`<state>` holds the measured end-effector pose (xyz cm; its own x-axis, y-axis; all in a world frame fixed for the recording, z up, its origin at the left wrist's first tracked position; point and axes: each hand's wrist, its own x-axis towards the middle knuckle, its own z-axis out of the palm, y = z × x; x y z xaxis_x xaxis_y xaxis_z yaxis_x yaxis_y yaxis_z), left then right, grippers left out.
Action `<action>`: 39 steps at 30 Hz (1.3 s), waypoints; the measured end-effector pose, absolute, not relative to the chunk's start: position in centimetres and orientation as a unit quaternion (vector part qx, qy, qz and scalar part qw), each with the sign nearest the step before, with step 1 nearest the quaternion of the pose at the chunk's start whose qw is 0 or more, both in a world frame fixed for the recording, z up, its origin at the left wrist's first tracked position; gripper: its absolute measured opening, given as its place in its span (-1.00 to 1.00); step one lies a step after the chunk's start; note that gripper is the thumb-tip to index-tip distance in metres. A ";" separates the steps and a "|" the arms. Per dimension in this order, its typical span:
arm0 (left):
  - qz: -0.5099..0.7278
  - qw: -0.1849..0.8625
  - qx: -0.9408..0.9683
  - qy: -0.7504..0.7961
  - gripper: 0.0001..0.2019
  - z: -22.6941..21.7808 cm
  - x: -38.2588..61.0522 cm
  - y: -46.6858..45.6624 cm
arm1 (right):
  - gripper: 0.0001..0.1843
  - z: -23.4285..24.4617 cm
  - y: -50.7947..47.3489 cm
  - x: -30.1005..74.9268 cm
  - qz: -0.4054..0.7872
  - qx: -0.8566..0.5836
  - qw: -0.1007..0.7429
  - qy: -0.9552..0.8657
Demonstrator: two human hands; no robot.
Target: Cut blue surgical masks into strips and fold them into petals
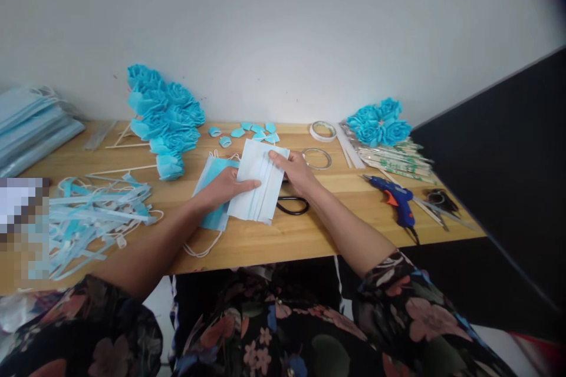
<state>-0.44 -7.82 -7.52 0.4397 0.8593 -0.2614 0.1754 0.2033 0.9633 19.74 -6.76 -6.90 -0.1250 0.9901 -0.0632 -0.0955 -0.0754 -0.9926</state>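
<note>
Between my two hands is a pale blue-white face mask piece [252,188], pleated and without visible ear loops, held above the table. My left hand [230,187] pinches its left side, thumb lying across the front. At the upper right edge my right hand [295,169] grips it, thumb on top. Under my left hand lies a blue face mask [214,221] with white ear loops. Black scissor handles [294,206] show beside the held piece; their blades are hidden. Small cut blue pieces [239,132] lie behind my hands.
Blue fabric flowers [168,112] on sticks stand at the back left, more flowers [380,123] at the right. Cut strips [101,212] and stacked masks [35,123] lie left. A blue glue gun [398,200], tape rolls [322,131] and wrapped sticks [398,159] sit right.
</note>
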 end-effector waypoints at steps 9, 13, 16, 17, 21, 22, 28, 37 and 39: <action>0.284 0.604 0.585 0.461 -0.77 -8.4 -0.7 -7.5 | -0.51 -6.7 -6.6 20.3 0.535 -0.453 0.475 -0.532; 0.294 0.611 0.577 0.455 -0.80 -8.1 -0.7 -7.6 | -0.46 -7.1 -6.3 20.5 0.546 -0.437 0.487 -0.523; 0.336 0.605 0.544 0.474 -0.72 -8.1 -0.7 -7.5 | -0.37 -7.6 -5.9 20.6 0.579 -0.395 0.478 -0.529; 0.361 0.602 0.526 0.479 -0.68 -8.1 -0.6 -7.5 | -0.36 -7.6 -5.9 20.7 0.588 -0.378 0.473 -0.535; 0.461 0.592 0.462 0.473 -0.46 -7.7 -0.2 -7.3 | -0.38 -7.2 -6.0 20.7 0.611 -0.343 0.442 -0.560; 0.477 0.592 0.452 0.467 -0.43 -7.5 -0.1 -7.2 | -0.39 -7.0 -6.1 20.7 0.611 -0.345 0.432 -0.567; 0.501 0.590 0.422 0.472 -0.41 -7.3 0.1 -7.2 | -0.56 -6.7 -6.6 20.5 0.573 -0.383 0.394 -0.608; 0.514 0.575 0.427 0.472 -0.42 -7.6 -0.1 -7.1 | -0.48 -6.9 -6.7 20.3 0.573 -0.397 0.383 -0.606; 0.523 0.566 0.421 0.478 -0.40 -7.6 -0.2 -7.1 | -0.41 -6.9 -6.7 20.3 0.591 -0.379 0.386 -0.598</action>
